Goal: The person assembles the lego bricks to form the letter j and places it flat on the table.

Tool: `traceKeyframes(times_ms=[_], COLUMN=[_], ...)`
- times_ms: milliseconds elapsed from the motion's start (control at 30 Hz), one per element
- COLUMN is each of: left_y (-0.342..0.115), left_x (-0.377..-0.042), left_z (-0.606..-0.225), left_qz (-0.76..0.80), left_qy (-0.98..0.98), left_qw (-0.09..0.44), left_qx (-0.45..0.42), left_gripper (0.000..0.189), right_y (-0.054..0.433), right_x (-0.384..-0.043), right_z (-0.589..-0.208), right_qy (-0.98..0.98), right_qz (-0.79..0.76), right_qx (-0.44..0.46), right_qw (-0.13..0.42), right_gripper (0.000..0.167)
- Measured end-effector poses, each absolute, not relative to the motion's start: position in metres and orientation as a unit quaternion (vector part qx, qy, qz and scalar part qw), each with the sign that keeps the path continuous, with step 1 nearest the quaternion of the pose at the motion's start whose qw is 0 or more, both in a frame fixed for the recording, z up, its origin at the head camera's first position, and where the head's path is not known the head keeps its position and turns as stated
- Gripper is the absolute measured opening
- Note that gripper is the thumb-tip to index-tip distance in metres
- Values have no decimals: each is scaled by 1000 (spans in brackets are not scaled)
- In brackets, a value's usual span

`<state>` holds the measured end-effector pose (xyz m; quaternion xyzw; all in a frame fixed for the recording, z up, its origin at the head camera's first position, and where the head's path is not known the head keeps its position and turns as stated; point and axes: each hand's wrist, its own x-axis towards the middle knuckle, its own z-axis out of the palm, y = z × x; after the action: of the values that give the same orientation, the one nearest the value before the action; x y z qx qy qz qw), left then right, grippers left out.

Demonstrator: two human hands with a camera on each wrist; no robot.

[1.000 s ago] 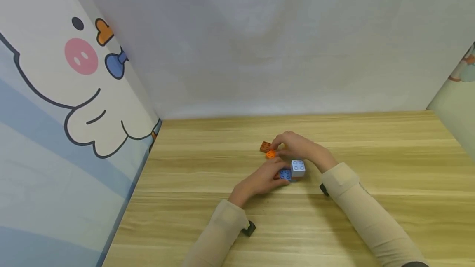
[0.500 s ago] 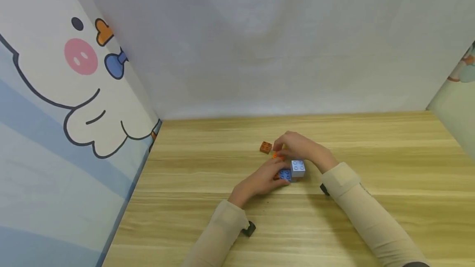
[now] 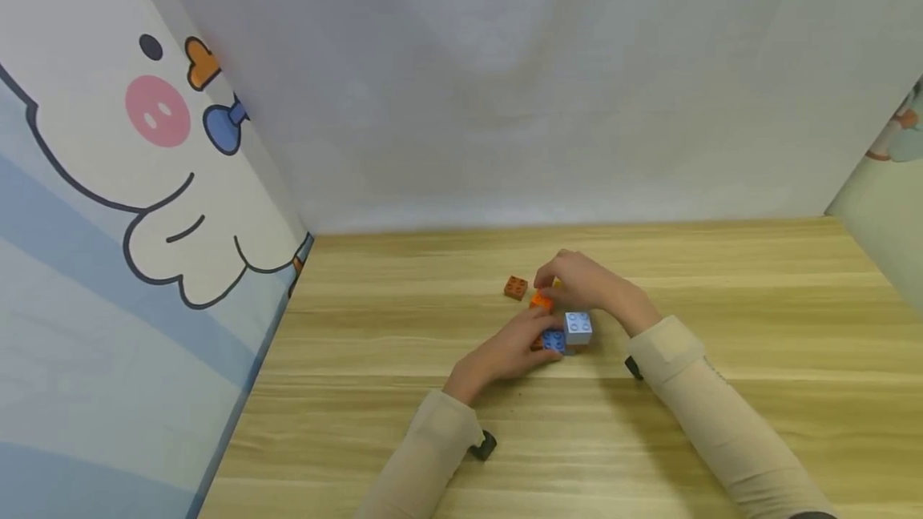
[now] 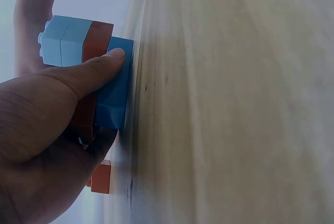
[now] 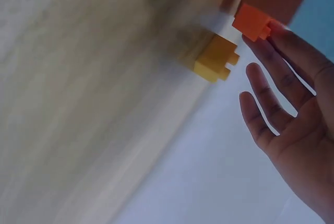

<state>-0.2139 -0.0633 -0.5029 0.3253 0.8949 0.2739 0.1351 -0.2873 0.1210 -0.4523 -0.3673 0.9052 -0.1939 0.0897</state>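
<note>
Hands low over a wooden table [image 3: 721, 423], a person holds a stack [image 4: 97, 40] of blue, brown and pale-blue bricks in the left hand [image 3: 508, 347], thumb flat along one side and fingers curled round the other. Opposite, the right hand [image 3: 582, 280] pinches a small orange brick [image 5: 251, 21] at the tips of two digits, its remaining fingers spread and touching nothing. The brick sits just beyond the stack, on the side away from the person. A yellow brick [image 5: 215, 59] stands near those free fingertips, apart from them; a loose brown brick [image 3: 515, 287] lies farther left. The pieces look like hard, moulded plastic: likely light, stiff and hard to break, though the smooth sides could slide under a careless pinch. Opposite side walls seem the best hold, leaving the studs bare.
</note>
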Motion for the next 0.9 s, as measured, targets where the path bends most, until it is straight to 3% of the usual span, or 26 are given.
traceKeyframes(times_ms=[300,900], left_y=[-63,-62], left_x=[-214,-212], left_z=[-502,-500], left_qz=[270,269], left_qy=[896,895], left_qw=[131,135], left_qx=[328,329], left_gripper=[43,42], right_y=[132,155], right_x=[-280,-251], right_z=[-427,-392], right_qy=[908,905], right_qz=[-191,-195], right_qx=[-367,-369], right_qw=[59,84], right_gripper=[17,14])
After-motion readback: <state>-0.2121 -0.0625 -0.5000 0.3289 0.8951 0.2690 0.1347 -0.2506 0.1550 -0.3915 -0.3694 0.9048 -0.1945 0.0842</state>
